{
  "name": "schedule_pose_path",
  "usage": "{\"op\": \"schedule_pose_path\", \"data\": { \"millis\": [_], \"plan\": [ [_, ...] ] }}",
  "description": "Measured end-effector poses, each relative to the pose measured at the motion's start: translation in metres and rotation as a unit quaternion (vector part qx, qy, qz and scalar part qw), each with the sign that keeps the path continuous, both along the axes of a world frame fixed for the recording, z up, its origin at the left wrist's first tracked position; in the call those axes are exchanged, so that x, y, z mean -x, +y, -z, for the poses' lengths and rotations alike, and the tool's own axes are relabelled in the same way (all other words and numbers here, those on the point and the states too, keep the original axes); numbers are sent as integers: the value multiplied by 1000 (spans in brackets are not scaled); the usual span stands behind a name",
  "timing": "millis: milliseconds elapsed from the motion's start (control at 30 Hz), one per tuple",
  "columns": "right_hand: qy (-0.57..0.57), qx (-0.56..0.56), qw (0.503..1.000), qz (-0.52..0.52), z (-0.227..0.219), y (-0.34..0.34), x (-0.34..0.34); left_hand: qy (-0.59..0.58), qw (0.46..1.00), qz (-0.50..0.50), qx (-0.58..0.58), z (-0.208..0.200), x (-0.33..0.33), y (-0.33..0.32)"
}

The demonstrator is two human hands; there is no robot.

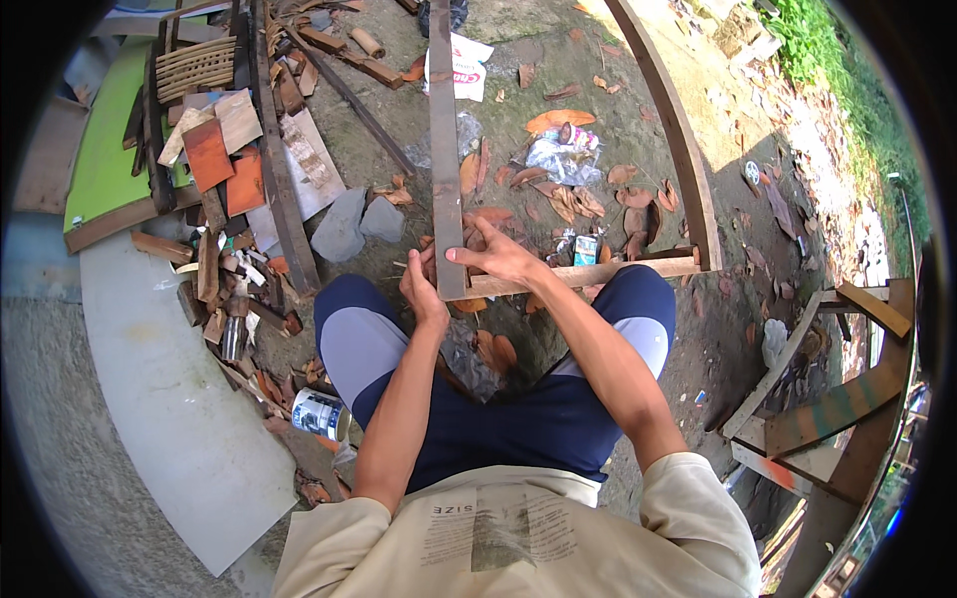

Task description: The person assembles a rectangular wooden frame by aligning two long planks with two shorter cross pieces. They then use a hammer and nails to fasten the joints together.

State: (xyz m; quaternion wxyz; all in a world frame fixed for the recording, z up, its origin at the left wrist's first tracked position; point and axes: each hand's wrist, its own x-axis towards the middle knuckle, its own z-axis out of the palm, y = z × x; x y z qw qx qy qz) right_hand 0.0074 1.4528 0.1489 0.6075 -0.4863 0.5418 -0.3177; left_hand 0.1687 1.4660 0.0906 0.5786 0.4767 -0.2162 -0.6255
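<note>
A wooden frame of narrow boards stretches away before me. Its left rail meets a crosspiece at the near corner, and its right rail joins the crosspiece's other end. At that near left corner my left hand grips the rail's outer side, with its fingertips partly hidden behind the wood. A thin pale bit sticks out by its fingers, too small to name. My right hand is closed over the same rail from the right, thumb on top. The crosspiece runs beneath my right wrist and reaches my right knee.
Wood scraps and long dark planks lie at the left beside a pale sheet. Grey stones, a white tin, plastic litter and dry leaves dot the ground. A wooden structure stands at the right.
</note>
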Motion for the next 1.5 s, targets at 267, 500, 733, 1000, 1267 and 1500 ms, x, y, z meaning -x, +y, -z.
{"op": "schedule_pose_path", "data": {
  "millis": [267, 500, 733, 1000, 1267, 1500],
  "plan": [
    [-1, -16, 999, -36, 4, -5, 1, -74, 997, 9, 15, 9, -5, -1],
    [74, 25, 995, -57, 12, -7, 5, -109, 991, 77, 26, 5, -17, -7],
    [146, 10, 985, -94, 16, -2, 11, -369, 906, 196, -66, -59, 7, -14],
    [455, 129, 838, -272, -25, 46, 21, -438, 873, 202, -78, -64, 10, -18],
    [469, 210, 827, -229, 4, 45, 16, -507, 830, 225, -60, -63, 9, -12],
    [465, 258, 827, -181, 5, 49, 15, -544, 800, 244, -69, -62, 8, -14]
  ]
}}
